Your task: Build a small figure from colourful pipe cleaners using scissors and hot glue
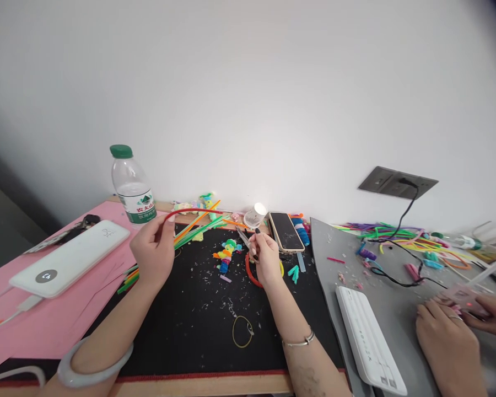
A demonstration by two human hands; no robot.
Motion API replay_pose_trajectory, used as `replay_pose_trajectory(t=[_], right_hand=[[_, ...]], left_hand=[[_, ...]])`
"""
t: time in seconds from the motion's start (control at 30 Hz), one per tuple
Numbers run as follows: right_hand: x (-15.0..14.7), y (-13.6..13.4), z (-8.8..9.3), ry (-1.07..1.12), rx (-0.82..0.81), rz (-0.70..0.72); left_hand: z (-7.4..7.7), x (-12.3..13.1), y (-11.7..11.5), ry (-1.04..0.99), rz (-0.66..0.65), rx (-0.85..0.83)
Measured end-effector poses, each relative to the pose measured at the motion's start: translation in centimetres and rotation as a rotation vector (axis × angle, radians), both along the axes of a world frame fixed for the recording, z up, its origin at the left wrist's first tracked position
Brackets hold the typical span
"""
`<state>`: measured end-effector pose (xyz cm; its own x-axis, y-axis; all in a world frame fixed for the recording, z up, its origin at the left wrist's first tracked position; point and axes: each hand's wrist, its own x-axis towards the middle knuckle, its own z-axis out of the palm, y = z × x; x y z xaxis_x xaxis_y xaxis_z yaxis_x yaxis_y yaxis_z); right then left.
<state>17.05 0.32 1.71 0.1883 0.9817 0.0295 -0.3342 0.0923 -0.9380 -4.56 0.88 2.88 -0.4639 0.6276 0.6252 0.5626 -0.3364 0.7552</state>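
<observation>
My left hand (154, 251) pinches one end of a red pipe cleaner (192, 210), which arches to the right above the black mat (198, 342). In my right hand (267, 258) is a pair of scissors (243, 237), blades pointing up and left. The fingers hide most of the handles. A red loop (251, 274) shows beside this hand, partly behind it. Between my hands lies a small multicoloured pipe-cleaner figure (226, 253). Green and orange pipe cleaners (198, 231) lie behind my left hand. A teal bent piece (294, 273) rests right of my right hand.
A water bottle (133, 184) and white power bank (72, 259) stand left on pink paper (103, 309). A paper cup (255, 215) and phone (288, 231) are near the wall. Another white power bank (367, 336) lies right, near another person's hands (448, 336). A hair tie (242, 332) lies in front.
</observation>
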Motion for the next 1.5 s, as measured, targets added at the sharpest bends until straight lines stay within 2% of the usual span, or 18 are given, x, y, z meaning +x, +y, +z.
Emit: replay_pose_trajectory(t=[0.2, 0.3, 0.4, 0.47, 0.53, 0.6, 0.67, 0.7, 0.77, 0.87, 0.93, 1.0, 1.23, 1.3, 1.37, 1.5], right_hand=[[1.5, 0.2, -0.2, 0.191, -0.02, -0.096], [2.1, 0.5, 0.0, 0.246, -0.059, -0.116], [1.9, 0.7, -0.1, 0.216, -0.081, -0.067], [1.2, 0.6, -0.3, 0.126, -0.072, 0.023], [0.0, 0.3, -0.5, -0.023, -0.048, 0.144], [-1.2, -0.3, -0.7, -0.21, 0.01, 0.287], [-2.3, -0.9, -0.8, -0.376, 0.087, 0.413], [-2.8, -1.3, -0.8, -0.433, 0.128, 0.45], [-3.4, -1.9, -0.8, -0.476, 0.176, 0.463], [-3.5, -2.4, -0.7, -0.514, 0.231, 0.351], [-3.3, -2.5, -0.7, -0.559, 0.258, 0.253], [-3.1, -2.4, -0.7, -0.539, 0.249, 0.178], [-3.1, -1.8, -0.5, -0.202, 0.138, 0.139], [-3.2, -1.7, -0.5, -0.135, 0.148, 0.119], [-3.2, -1.5, -0.7, -0.079, 0.141, 0.109], [-3.1, -1.2, -1.3, -0.11, 0.094, 0.18]], left_hand=[[0.8, 0.0, -0.1, -0.125, -0.025, -0.001], [0.8, -0.5, 0.4, -0.272, -0.035, 0.038], [0.5, -1.2, 1.4, -0.52, -0.098, 0.022], [0.3, -1.5, 2.0, -0.661, -0.249, -0.041], [0.3, -1.4, 2.4, -0.761, -0.436, -0.182], [0.2, -1.0, 2.3, -0.844, -0.585, -0.32], [0.1, -0.3, 1.9, -0.95, -0.663, -0.39], [0.0, 0.1, 1.6, -0.984, -0.768, -0.449], [-0.3, 1.0, 1.0, -0.981, -0.893, -0.543], [-0.8, 2.2, 0.2, -0.854, -1.016, -0.68], [-1.1, 2.7, 0.0, -0.788, -1.028, -0.745], [-1.3, 2.9, 0.0, -0.789, -1.001, -0.738], [-1.4, 1.5, 1.5, -0.963, -0.68, -0.37], [-1.4, 1.3, 1.6, -0.969, -0.638, -0.34], [-1.5, 1.5, 1.4, -0.886, -0.673, -0.417], [-1.5, 2.2, 0.5, -0.576, -0.866, -0.648]])
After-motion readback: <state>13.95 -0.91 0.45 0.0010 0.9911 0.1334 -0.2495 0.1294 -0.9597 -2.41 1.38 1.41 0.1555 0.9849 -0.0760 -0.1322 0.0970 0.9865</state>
